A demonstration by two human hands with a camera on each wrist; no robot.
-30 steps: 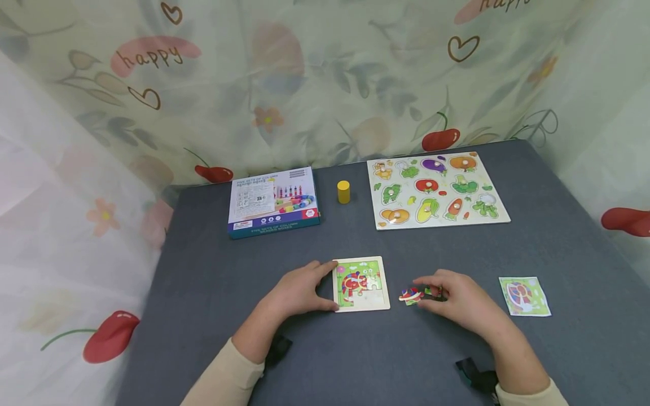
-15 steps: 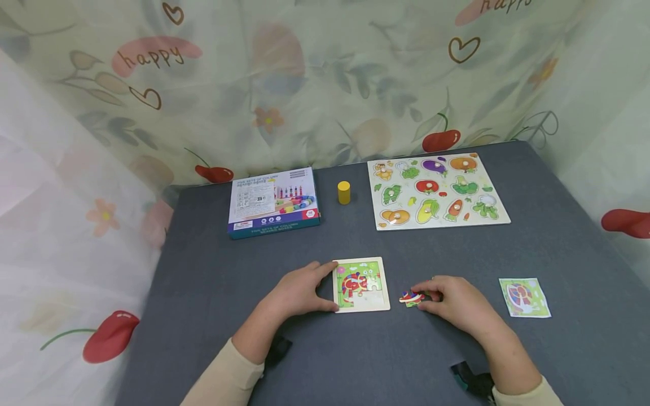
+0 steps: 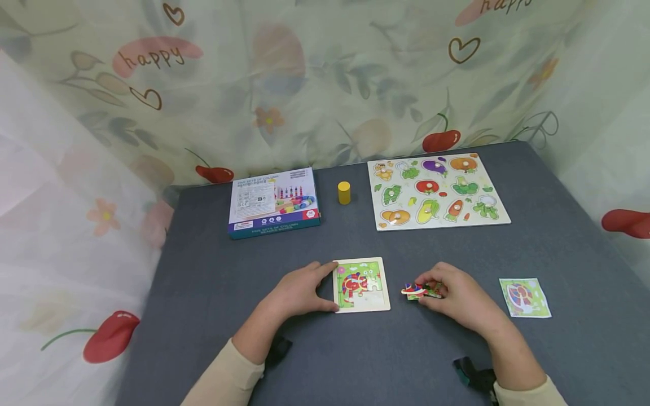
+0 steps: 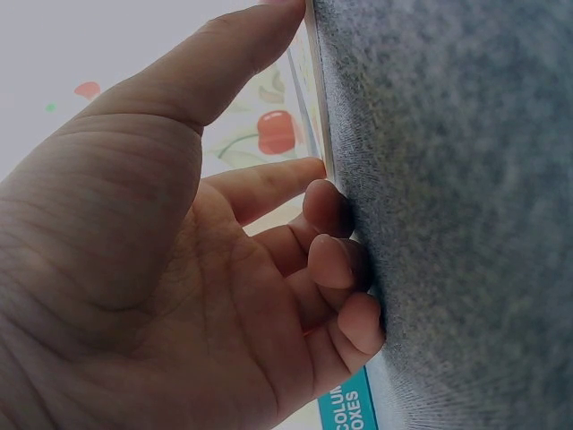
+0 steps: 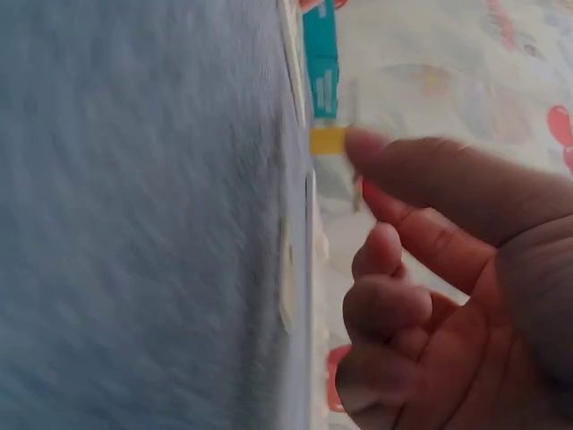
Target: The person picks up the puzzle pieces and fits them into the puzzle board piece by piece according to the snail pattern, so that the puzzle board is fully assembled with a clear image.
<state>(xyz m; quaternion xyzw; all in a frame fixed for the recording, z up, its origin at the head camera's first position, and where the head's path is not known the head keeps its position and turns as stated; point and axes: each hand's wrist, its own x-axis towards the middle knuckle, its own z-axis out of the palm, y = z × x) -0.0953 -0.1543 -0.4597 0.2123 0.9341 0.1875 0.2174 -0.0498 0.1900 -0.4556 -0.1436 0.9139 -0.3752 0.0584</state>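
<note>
A small wooden jigsaw board (image 3: 376, 286) lies on the dark table, with several colourful pieces in its frame and bare wood at lower right. My left hand (image 3: 299, 290) rests at its left edge; the straight index finger and thumb touch its left corners. In the left wrist view, the other fingers of my left hand (image 4: 242, 269) are bent against the cloth. To the right of the board, my right hand (image 3: 457, 296) pinches a red, blue and green puzzle piece (image 3: 412, 291) between thumb and fingers. Edge-on, that puzzle piece (image 5: 357, 193) shows thinly in the right wrist view.
A printed picture card (image 3: 523, 298) lies right of my right hand. Farther back are a boxed bead set (image 3: 274, 203), a yellow cylinder (image 3: 343, 193) and a vegetable peg puzzle (image 3: 439, 194). Patterned curtains hang behind and beside the table.
My right hand came down toward the red and blue piece, took hold of it and has lifted slightly. The left hand and the jigsaw board stay where they were.
</note>
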